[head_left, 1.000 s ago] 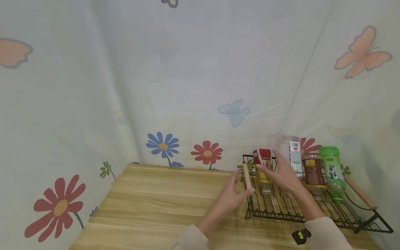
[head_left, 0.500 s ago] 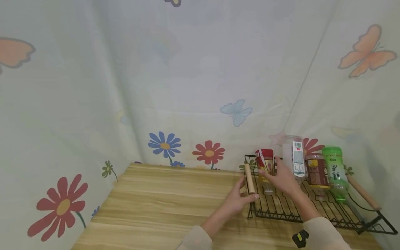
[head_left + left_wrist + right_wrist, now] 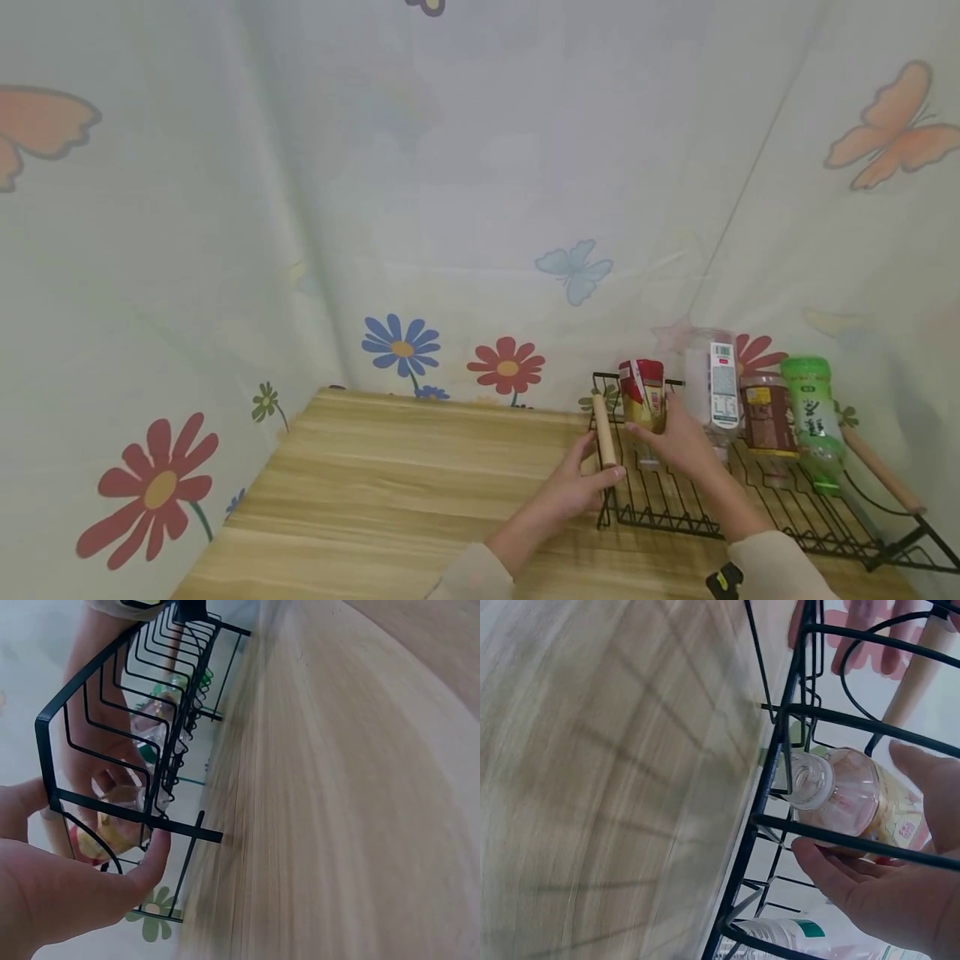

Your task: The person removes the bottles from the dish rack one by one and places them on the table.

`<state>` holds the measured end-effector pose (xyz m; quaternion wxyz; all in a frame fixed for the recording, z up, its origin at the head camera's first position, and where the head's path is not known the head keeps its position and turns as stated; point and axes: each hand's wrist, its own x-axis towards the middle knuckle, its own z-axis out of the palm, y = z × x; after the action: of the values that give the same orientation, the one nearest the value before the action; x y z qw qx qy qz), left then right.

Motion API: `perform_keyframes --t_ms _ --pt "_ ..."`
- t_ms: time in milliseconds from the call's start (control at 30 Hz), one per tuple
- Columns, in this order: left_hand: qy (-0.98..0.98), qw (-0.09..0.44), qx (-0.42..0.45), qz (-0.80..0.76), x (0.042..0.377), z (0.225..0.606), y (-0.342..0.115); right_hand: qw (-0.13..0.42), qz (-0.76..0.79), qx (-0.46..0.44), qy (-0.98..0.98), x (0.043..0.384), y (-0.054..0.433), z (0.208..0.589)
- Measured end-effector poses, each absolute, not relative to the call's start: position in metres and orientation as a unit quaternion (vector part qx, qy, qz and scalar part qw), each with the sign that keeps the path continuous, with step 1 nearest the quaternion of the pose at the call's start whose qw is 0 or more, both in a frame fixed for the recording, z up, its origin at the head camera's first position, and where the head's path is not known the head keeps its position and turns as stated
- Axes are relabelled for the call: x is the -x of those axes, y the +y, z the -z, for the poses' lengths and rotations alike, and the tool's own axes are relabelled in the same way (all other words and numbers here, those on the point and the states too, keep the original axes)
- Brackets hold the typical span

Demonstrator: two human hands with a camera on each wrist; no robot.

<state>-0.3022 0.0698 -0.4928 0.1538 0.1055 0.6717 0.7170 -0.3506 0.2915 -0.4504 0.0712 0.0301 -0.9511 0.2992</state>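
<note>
A black wire rack (image 3: 667, 523) with wooden handles stands at the right of the table. My left hand (image 3: 567, 490) holds its left end beside the near wooden handle (image 3: 604, 429); in the left wrist view, thumb and a finger (image 3: 156, 859) reach across the end frame. My right hand (image 3: 686, 446) grips a small plastic bottle (image 3: 643, 387) with a red and yellow wrap, inside that end of the rack. In the right wrist view this bottle (image 3: 853, 793) has its uncapped neck toward the rack's wires, with fingers and thumb on both sides of it.
Right of that bottle, the rack holds a clear bottle (image 3: 723, 387) with a white label, a brown-labelled bottle (image 3: 770, 417) and a green bottle (image 3: 813, 408), necks down. Another wooden handle (image 3: 883, 471) is at the right end. A flowered curtain (image 3: 480, 208) hangs behind the wooden table (image 3: 420, 467).
My left hand has moved in to the rack's left end and taken hold there. The right hand's fingers have closed in on the red and yellow bottle. The view has shifted slightly left.
</note>
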Motion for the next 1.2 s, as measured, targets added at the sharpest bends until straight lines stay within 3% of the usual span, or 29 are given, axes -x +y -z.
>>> perform_keyframes --t_ms 1200 --pt "0.692 0.135 -0.087 -0.703 0.2992 0.4905 0.0739 0.032 -0.299 -0.003 -0.954 0.3491 0.2909 0.4478"
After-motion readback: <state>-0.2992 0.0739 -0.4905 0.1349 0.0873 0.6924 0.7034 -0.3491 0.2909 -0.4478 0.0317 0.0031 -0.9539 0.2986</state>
